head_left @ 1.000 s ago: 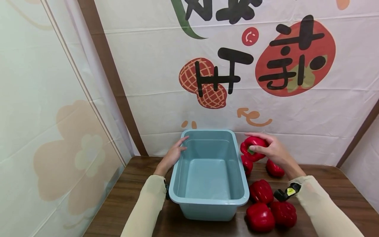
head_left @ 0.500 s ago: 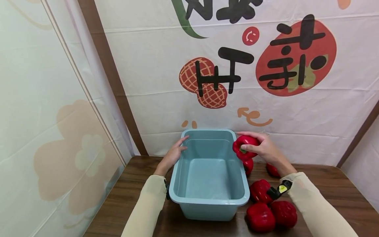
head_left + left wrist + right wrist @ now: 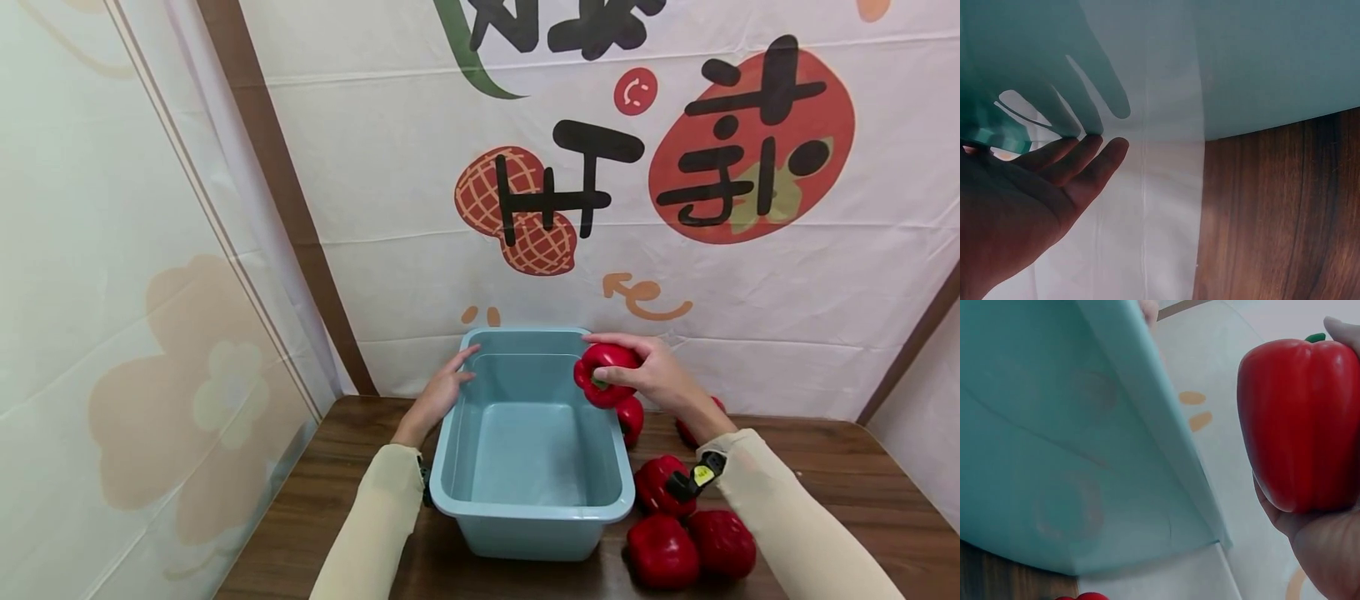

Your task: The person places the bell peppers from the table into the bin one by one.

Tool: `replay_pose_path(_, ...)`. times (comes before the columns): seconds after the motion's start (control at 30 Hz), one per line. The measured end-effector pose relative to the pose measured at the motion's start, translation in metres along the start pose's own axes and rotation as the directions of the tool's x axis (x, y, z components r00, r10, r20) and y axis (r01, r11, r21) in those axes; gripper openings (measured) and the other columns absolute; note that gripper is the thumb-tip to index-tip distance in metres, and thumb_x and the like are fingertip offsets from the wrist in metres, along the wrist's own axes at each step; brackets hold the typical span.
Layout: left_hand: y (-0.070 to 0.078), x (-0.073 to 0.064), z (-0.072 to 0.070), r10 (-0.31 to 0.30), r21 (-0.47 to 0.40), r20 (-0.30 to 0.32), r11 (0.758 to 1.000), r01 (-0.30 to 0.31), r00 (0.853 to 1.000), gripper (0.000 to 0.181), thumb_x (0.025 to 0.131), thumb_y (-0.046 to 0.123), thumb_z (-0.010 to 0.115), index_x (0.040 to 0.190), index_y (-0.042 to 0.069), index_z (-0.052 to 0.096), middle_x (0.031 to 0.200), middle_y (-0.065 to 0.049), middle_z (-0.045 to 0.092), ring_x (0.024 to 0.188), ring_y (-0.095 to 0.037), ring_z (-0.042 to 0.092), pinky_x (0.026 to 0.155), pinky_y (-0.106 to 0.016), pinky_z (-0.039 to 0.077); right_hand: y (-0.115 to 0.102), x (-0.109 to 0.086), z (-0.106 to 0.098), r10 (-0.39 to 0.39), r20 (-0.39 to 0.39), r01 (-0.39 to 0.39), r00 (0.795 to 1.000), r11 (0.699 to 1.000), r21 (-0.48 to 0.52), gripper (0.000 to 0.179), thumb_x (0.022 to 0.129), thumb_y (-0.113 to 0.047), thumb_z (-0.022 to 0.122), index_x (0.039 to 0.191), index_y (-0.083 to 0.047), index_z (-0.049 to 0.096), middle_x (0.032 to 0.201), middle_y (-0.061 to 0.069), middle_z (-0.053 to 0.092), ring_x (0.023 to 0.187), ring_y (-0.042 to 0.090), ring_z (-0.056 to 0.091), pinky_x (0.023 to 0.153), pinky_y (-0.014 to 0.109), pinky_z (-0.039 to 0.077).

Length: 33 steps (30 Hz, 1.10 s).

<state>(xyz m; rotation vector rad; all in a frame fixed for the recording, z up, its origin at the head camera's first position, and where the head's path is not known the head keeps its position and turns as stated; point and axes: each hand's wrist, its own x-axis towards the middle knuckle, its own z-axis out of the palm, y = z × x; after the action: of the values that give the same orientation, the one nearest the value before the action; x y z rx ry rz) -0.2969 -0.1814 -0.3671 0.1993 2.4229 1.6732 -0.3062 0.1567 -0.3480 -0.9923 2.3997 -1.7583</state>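
A light blue plastic tub stands on the wooden table, its inside bare. My left hand rests at its left rim, thumb and index finger laid over the edge. In the left wrist view the other fingers lie nearly straight against or close to the outer wall. My right hand grips a red bell pepper with a green stem, above the tub's right rim. The right wrist view shows that pepper between thumb and fingers, apart from the tub wall.
Several more red bell peppers lie on the table right of the tub, one close by its wall. My right forearm partly covers some. A printed cloth wall rises right behind the tub.
My right hand has moved left with the bell pepper, from beside the tub to over its right rim. The left hand and tub have stayed in place.
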Motion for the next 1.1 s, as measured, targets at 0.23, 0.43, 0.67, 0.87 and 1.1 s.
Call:
replay_pose_path(0.23, -0.026, 0.025, 0.000, 0.000, -0.013, -0.016, 1.000, -0.001, 1.000, 0.055, 0.103, 0.015, 0.035, 0.158, 0.019, 0.027, 0.166, -0.011, 0.009, 0.146, -0.038, 0.022, 0.111, -0.062, 0.030, -0.001, 0.007, 0.009, -0.004, 0.014, 0.004, 1.000, 1.000, -0.018, 0.051, 0.086, -0.019, 0.075, 0.135, -0.015, 0.061, 0.129, 0.013, 0.058, 0.114, 0.034, 0.052, 0.078, 0.039, 0.058)
replay_pose_path(0.43, -0.033, 0.029, 0.002, 0.024, -0.004, -0.046, 1.000, -0.024, 0.999, 0.054, 0.102, 0.019, 0.038, 0.156, 0.026, 0.031, 0.166, -0.008, 0.012, 0.145, -0.035, 0.024, 0.111, -0.062, 0.030, -0.003, 0.009, 0.018, 0.019, 0.051, -0.018, 0.999, 1.000, -0.017, 0.058, 0.083, -0.020, 0.078, 0.137, -0.017, 0.059, 0.134, 0.017, 0.053, 0.117, 0.037, 0.049, 0.077, 0.040, 0.058)
replay_pose_path(0.67, -0.033, 0.028, 0.002, 0.029, -0.010, -0.059, 1.000, -0.029, 0.998, 0.054, 0.102, 0.017, 0.037, 0.155, 0.024, 0.032, 0.166, -0.009, 0.013, 0.142, -0.038, 0.030, 0.108, -0.061, 0.035, -0.003, 0.012, 0.026, 0.041, 0.079, -0.044, 0.996, 0.998, 0.039, 0.060, 0.081, -0.019, 0.080, 0.137, -0.016, 0.059, 0.134, 0.018, 0.053, 0.119, 0.038, 0.049, 0.078, 0.041, 0.058)
replay_pose_path(0.87, -0.031, 0.026, 0.002, 0.023, -0.016, -0.049, 1.000, -0.023, 0.999, 0.054, 0.102, 0.018, 0.036, 0.156, 0.024, 0.031, 0.166, -0.009, 0.013, 0.141, -0.039, 0.031, 0.107, -0.061, 0.036, 0.002, 0.013, 0.033, 0.028, 0.125, -0.038, 0.992, 0.997, 0.074, 0.059, 0.081, -0.019, 0.080, 0.136, -0.016, 0.060, 0.131, 0.017, 0.056, 0.117, 0.037, 0.051, 0.078, 0.043, 0.058)
replay_pose_path(1.1, -0.034, 0.027, 0.001, 0.012, -0.020, -0.021, 1.000, -0.012, 1.000, 0.055, 0.104, 0.017, 0.032, 0.158, 0.021, 0.026, 0.166, -0.011, 0.007, 0.143, -0.041, 0.026, 0.109, -0.064, 0.032, 0.004, 0.012, 0.041, 0.016, 0.161, -0.030, 0.987, 0.996, 0.085, 0.062, 0.080, -0.020, 0.081, 0.137, -0.013, 0.059, 0.132, 0.019, 0.057, 0.118, 0.038, 0.052, 0.078, 0.043, 0.058)
